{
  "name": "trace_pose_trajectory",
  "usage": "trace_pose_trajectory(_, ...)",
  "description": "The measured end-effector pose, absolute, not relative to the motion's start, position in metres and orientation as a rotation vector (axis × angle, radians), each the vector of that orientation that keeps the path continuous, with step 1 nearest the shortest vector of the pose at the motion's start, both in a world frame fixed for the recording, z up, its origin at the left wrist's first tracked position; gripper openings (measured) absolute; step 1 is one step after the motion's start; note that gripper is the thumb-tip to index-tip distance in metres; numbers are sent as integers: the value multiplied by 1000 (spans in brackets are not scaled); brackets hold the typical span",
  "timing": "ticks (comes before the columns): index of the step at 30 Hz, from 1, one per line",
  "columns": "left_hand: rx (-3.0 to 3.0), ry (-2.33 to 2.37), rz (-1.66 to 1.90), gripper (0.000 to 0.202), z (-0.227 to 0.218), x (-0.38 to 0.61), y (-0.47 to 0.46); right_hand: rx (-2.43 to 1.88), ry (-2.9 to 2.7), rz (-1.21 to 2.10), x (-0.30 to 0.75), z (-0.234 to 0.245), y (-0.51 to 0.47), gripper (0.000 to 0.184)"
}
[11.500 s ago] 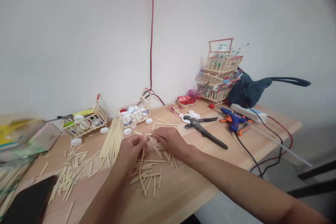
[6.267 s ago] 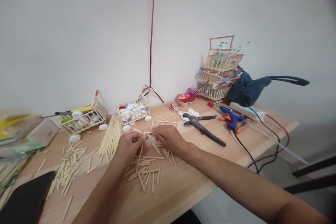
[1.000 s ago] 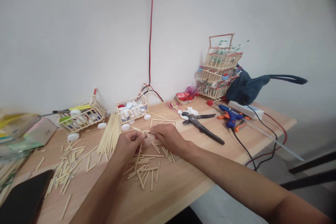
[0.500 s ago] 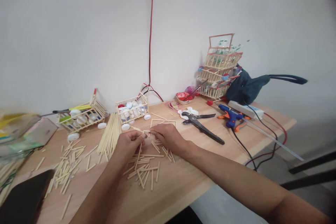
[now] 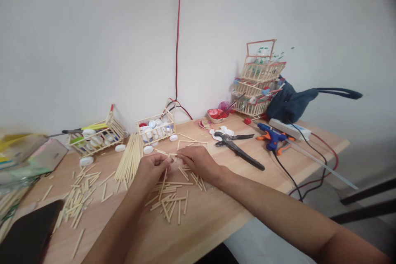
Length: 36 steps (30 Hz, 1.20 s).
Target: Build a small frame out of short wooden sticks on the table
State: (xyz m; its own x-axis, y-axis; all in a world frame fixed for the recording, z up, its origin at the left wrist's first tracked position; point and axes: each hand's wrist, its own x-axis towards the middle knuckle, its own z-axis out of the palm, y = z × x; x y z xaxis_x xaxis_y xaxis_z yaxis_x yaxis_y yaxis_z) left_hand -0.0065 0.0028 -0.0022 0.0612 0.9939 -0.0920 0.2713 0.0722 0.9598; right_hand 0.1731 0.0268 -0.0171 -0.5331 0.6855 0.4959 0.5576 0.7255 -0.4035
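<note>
My left hand point(image 5: 154, 169) is closed in a pinch around thin wooden sticks point(image 5: 163, 183) joined near its fingertips. From the other side, my right hand point(image 5: 198, 161) pinches the end of a short wooden stick point(image 5: 172, 155) at the same joint. Part of what I hold is hidden by my fingers. Just behind my right hand lies a stick frame point(image 5: 192, 143) on the table. Below both hands, several cut sticks point(image 5: 173, 206) are scattered loosely.
Behind stand two stick carts point(image 5: 156, 130), point(image 5: 99, 138) with bottle-cap wheels, beside a bundle of long sticks point(image 5: 128, 161). To the right lie black cutters point(image 5: 236, 148), a blue glue gun point(image 5: 272, 135) with its cord, and a power strip point(image 5: 291, 129). A dark phone point(image 5: 31, 231) is front left.
</note>
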Motion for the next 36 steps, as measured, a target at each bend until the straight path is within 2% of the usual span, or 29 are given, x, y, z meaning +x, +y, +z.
trace_pose_trajectory(36,1412,1390,940,36,-7,-8,6,-931,-2278,241,173,-17,27,23)
